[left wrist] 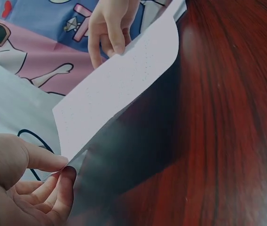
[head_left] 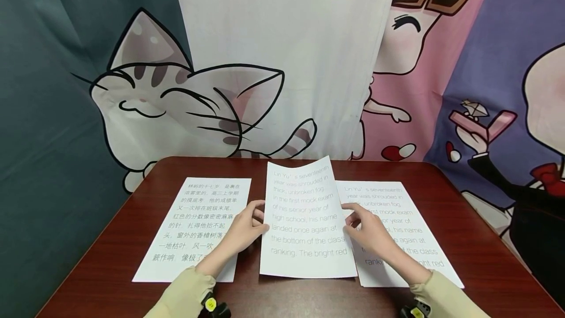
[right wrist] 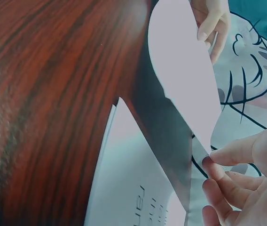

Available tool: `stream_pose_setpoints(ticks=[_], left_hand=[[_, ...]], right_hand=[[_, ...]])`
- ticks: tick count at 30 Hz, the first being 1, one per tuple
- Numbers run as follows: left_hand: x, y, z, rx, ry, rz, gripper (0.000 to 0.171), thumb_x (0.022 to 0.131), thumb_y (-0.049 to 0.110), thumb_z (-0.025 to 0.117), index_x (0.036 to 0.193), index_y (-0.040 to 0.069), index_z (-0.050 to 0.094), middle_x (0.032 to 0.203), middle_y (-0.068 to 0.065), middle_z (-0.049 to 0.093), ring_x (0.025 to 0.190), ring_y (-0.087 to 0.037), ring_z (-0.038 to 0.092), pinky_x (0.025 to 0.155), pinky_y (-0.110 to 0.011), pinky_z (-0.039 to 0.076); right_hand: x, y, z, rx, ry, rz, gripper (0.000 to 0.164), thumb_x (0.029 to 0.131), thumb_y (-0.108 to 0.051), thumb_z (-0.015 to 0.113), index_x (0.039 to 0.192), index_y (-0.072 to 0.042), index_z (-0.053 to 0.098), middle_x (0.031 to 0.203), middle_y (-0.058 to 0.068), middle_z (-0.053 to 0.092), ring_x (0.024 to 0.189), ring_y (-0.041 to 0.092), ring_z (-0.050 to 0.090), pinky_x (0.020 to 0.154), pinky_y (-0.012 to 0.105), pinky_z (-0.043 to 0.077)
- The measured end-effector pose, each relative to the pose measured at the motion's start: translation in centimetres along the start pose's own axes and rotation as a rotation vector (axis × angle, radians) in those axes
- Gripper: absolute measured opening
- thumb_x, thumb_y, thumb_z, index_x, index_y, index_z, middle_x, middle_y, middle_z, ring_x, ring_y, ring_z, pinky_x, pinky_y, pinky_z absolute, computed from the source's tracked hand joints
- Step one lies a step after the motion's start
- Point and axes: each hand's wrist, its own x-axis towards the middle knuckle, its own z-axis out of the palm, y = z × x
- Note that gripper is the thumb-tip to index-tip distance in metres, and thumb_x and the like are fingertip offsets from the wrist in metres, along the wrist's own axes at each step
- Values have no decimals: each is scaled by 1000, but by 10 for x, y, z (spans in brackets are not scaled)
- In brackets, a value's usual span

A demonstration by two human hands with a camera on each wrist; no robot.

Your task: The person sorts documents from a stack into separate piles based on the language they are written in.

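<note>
A sheet of paper [head_left: 304, 220] printed with English text is held up off the table, bowed between both hands. My left hand [head_left: 246, 227] pinches its left edge between thumb and fingers; in the left wrist view the thumb [left wrist: 49, 160] presses on the edge. My right hand [head_left: 368, 229] pinches the right edge the same way, as the right wrist view shows at the paper's edge [right wrist: 204, 141]. Under the right forearm lies a stack of sheets [head_left: 415, 239] with the same English text. Beneath the left forearm is a page of Chinese text [head_left: 190, 229].
The dark red wooden table [head_left: 106, 254] carries all the papers. Behind its far edge hangs a cloth backdrop [head_left: 287, 13] with a cartoon cat and figures. A wrist device [head_left: 212, 304] is strapped at the left sleeve, another [head_left: 416, 310] at the right.
</note>
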Motion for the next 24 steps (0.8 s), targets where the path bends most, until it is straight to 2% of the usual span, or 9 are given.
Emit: stream_pose_setpoints(ticks=[11, 17, 24], left_hand=[[12, 9, 12, -20, -27, 63, 58, 86, 3, 68, 140, 3, 46, 105, -13, 65, 81, -15, 68, 67, -27, 52], [17, 15, 21, -15, -33, 101, 58, 86, 5, 69, 139, 3, 47, 105, -13, 66, 78, -14, 68, 65, -27, 51], [24, 23, 37, -38, -76, 125, 55, 86, 6, 69, 138, 1, 48, 101, -11, 67, 76, -12, 67, 65, -24, 50]], right_hand=[[1, 12, -18, 20, 2, -41, 45, 86, -2, 65, 131, -5, 58, 84, 3, 66, 78, 12, 58, 67, 22, 44], [-1, 21, -31, 57, -19, -23, 47, 87, -2, 64, 134, -7, 56, 88, 5, 67, 78, 13, 61, 68, 22, 47], [-3, 35, -47, 72, -31, -4, 51, 88, -2, 64, 138, -8, 53, 91, 8, 66, 75, 13, 59, 65, 22, 45]])
